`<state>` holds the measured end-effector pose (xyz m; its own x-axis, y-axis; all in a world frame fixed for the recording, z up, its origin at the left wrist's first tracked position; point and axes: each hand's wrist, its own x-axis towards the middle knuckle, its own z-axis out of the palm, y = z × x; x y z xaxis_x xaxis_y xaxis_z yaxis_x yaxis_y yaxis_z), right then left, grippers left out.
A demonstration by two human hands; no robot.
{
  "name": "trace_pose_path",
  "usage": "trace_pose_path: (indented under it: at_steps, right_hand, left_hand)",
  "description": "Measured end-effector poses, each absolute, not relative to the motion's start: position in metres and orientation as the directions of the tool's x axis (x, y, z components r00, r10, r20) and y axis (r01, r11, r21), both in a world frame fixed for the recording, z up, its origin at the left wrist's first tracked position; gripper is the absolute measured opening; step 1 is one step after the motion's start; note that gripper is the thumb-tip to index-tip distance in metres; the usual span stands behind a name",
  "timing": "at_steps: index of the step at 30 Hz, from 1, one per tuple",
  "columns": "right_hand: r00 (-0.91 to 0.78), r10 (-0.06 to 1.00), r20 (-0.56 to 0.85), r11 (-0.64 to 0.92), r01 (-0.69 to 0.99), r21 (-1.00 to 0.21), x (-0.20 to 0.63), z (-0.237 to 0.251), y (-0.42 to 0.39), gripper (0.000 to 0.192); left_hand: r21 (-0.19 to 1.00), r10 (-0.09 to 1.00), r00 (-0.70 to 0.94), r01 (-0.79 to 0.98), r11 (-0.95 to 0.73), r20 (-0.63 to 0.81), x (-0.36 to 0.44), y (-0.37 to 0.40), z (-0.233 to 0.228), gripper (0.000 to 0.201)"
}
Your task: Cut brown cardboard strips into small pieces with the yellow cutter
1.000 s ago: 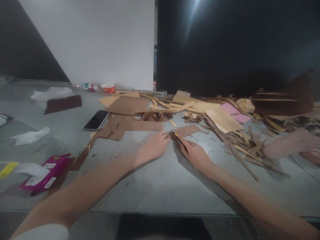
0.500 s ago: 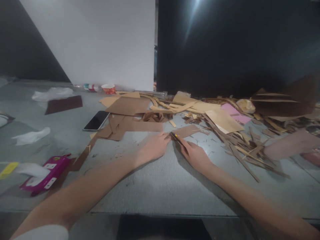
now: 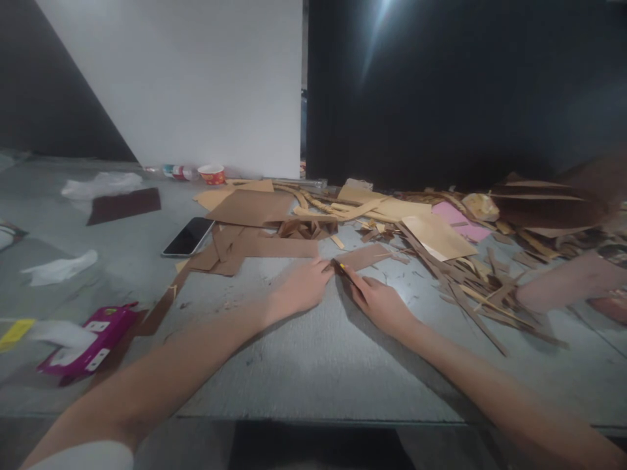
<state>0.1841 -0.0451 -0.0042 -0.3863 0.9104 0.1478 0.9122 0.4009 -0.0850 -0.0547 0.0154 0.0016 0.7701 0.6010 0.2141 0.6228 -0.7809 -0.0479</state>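
Note:
My right hand (image 3: 385, 303) is closed around a thin box cutter (image 3: 344, 269), dark with a yellow patch, its tip pointing toward my left fingertips. Low over the grey table, my left hand (image 3: 304, 284) has its fingers curled together. A small dark brown bit shows at those fingertips, too small to make out. Just beyond both hands lies a brown cardboard strip (image 3: 365, 257), its near end close to the cutter tip. A longer brown cardboard piece (image 3: 281, 247) rests behind my left hand.
Cardboard scraps (image 3: 490, 294) are heaped at the right, near another person's arm (image 3: 568, 284). At the left are a phone (image 3: 189, 236), a purple tissue pack (image 3: 105, 333) and crumpled tissue (image 3: 61, 267). A red paper cup (image 3: 211, 174) stands at the back, before upright panels.
The box cutter and my right fingers have shifted very slightly, with the cutter sitting a little lower. My left hand stays in place.

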Motion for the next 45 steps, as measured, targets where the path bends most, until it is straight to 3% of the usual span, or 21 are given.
trace_pose_path:
  at_steps: [14, 35, 45]
  right_hand:
    - [-0.350, 0.931, 0.101, 0.359, 0.928, -0.101, 0.174, 0.012, -0.041, 0.060]
    - [-0.355, 0.929, 0.101, 0.366, 0.923, -0.119, 0.171, 0.023, -0.040, 0.058]
    - [-0.342, 0.936, 0.085, 0.351, 0.926, -0.140, 0.169, 0.025, -0.042, 0.059]
  left_hand:
    - [-0.075, 0.565, 0.805, 0.584, -0.808, 0.182, -0.052, 0.014, 0.009, 0.047]
    - [0.008, 0.609, 0.771, 0.619, -0.786, 0.188, -0.052, 0.014, 0.007, 0.057]
    - [-0.044, 0.590, 0.786, 0.606, -0.794, 0.183, -0.050, 0.014, 0.006, 0.051]
